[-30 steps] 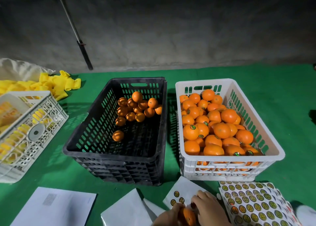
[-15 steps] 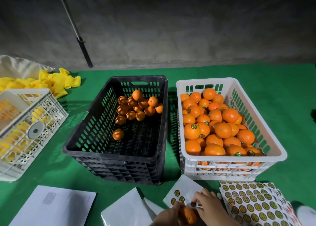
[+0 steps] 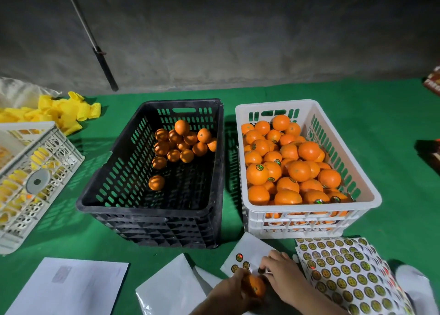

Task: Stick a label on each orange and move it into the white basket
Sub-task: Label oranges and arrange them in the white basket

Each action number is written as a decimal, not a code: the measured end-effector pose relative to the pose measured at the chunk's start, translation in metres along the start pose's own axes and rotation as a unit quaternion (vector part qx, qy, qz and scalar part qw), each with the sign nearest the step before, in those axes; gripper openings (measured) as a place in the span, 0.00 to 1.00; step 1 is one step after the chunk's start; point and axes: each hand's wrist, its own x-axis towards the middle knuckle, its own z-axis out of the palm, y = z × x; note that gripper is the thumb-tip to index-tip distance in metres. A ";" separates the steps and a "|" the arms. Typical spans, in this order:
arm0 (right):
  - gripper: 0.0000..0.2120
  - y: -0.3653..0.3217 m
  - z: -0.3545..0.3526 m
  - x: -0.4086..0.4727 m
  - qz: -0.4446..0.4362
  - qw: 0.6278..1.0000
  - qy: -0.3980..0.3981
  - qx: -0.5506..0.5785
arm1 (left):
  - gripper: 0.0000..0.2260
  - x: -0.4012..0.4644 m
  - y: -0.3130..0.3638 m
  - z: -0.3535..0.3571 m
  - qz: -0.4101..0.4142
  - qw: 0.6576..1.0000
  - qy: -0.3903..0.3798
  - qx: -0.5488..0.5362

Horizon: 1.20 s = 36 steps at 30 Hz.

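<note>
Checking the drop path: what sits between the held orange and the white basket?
In the head view, only the nearly used label sheet on green cloth lies between the held orange and the white basket; the right hand rests there too.

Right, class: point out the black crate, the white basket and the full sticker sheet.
black crate (image 3: 152,207): head view, near rim.
white basket (image 3: 309,210): head view, near rim.
full sticker sheet (image 3: 345,267): head view, middle of its printed face.

A rough grey wall (image 3: 238,41) stands behind the green-covered table (image 3: 357,114), dimly lit.
</note>
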 end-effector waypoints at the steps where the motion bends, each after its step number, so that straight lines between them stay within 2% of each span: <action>1: 0.07 -0.001 -0.001 0.000 0.000 1.000 0.000 -0.005 | 0.38 -0.001 0.001 0.002 -0.008 1.000 -0.002 0.003; 11: 0.08 -0.003 0.002 0.000 0.013 1.000 0.005 -0.016 | 0.33 -0.007 0.000 0.004 -0.003 1.000 0.005 0.004; 21: 0.06 -0.004 0.008 0.003 0.059 0.998 0.004 0.004 | 0.39 -0.001 0.004 0.005 -0.009 0.999 0.032 0.017; 26: 0.03 -0.006 0.011 0.011 0.107 0.993 -0.017 0.040 | 0.42 -0.001 0.006 0.006 0.024 0.992 0.041 0.114; 31: 0.04 -0.002 0.013 0.019 0.140 0.987 -0.052 0.056 | 0.44 0.002 0.006 0.002 0.040 0.991 0.043 0.118; 36: 0.04 -0.001 0.015 0.022 0.159 0.983 -0.065 0.062 | 0.39 0.002 0.009 -0.005 0.045 0.987 0.069 0.136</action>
